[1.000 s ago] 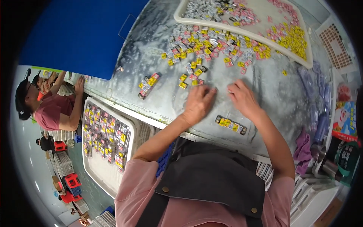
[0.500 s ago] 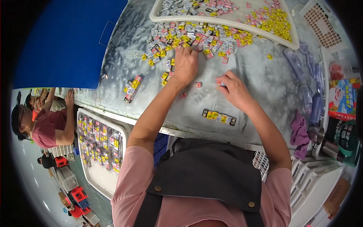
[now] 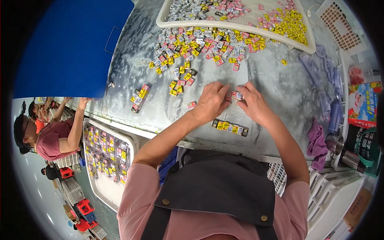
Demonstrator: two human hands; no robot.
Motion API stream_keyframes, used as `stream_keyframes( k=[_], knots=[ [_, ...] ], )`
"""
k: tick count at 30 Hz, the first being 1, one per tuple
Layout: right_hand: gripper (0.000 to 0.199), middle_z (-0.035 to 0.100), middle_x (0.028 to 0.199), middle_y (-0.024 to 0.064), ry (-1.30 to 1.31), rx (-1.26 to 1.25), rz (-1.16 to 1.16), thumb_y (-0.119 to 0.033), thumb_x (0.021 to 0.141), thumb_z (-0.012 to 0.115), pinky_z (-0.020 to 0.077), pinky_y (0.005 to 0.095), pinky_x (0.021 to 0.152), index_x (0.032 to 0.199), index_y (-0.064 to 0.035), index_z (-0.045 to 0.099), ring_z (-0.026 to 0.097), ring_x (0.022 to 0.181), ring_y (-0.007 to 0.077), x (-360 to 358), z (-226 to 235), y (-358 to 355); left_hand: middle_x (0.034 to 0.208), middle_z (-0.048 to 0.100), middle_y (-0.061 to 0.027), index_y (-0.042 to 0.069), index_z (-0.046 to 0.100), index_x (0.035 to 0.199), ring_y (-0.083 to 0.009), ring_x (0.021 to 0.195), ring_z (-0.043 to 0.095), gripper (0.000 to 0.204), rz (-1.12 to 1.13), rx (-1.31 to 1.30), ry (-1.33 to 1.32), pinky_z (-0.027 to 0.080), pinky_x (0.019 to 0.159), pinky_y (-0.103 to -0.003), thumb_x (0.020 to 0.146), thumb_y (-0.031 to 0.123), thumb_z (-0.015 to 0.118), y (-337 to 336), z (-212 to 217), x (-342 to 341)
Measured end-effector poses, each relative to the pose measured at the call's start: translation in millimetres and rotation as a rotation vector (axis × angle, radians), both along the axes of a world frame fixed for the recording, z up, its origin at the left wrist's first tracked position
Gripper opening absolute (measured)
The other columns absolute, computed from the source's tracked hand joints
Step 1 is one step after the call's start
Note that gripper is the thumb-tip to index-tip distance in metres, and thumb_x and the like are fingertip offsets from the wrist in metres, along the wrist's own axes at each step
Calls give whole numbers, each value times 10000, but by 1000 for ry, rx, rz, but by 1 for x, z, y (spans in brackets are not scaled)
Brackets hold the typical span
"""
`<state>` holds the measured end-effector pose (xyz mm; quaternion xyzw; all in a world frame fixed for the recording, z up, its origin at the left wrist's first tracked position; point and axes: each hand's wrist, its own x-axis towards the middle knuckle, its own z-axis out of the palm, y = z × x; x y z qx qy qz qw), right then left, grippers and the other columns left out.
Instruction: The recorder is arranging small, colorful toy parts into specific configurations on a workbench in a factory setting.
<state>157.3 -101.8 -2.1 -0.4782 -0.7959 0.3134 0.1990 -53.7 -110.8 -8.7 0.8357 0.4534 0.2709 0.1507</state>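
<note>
Between left hand (image 3: 213, 102) and right hand (image 3: 255, 105) we grip rectangular pink-and-white blocks (image 3: 234, 96), back from the near edge of the mottled grey surface (image 3: 280, 96) (open room rightward).

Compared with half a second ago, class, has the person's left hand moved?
Yes: the left hand has moved rightward and toward the person, away from the white tray of loose pieces.
</note>
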Motion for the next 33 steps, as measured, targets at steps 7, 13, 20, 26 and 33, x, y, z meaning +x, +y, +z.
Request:
stream_keyframes(
  k=[7, 13, 20, 26, 33],
  knots=[
    [258, 534, 1073, 164, -104, -5, 22, -20, 857, 695, 524, 449, 797, 1104, 8, 626, 620, 939, 384, -10, -3, 1, 1019, 580, -158, 22, 676, 1103, -354, 971, 572, 317, -114, -110, 26, 456, 890, -451, 804, 94, 752, 10, -13, -2],
    [214, 545, 1027, 161, 57, 42, 16, -4, 860, 675, 525, 447, 736, 1069, -6, 624, 635, 853, 374, -4, 3, -11, 1012, 594, -152, 16, 687, 1095, -344, 964, 577, 313, -117, -92, 0, 469, 869, -431, 795, 70, 759, -2, 10, -1],
    [232, 557, 1050, 171, 21, 22, -24, -36, 867, 698, 525, 456, 731, 1073, -4, 597, 638, 860, 384, 0, -1, -73, 1002, 589, -143, -2, 676, 1087, -323, 934, 576, 294, -201, -147, -49, 464, 837, -427, 808, 61, 744, -50, 8, 3],
    [176, 578, 997, 159, 96, 50, -43, -30, 877, 688, 520, 450, 719, 1034, 1, 615, 636, 848, 377, -4, -5, -92, 997, 589, -131, -6, 672, 1121, -304, 942, 582, 331, -214, -162, -54, 465, 854, -419, 811, 80, 754, -64, -2, 2],
    [211, 631, 974, 154, 124, 213, -30, -15, 837, 706, 524, 414, 743, 1040, 4, 652, 631, 871, 348, -4, -13, -101, 1011, 588, -129, -20, 668, 1152, -300, 938, 578, 355, -211, -52, 8, 469, 843, -420, 820, 78, 742, -69, -8, -3]
  ],
)
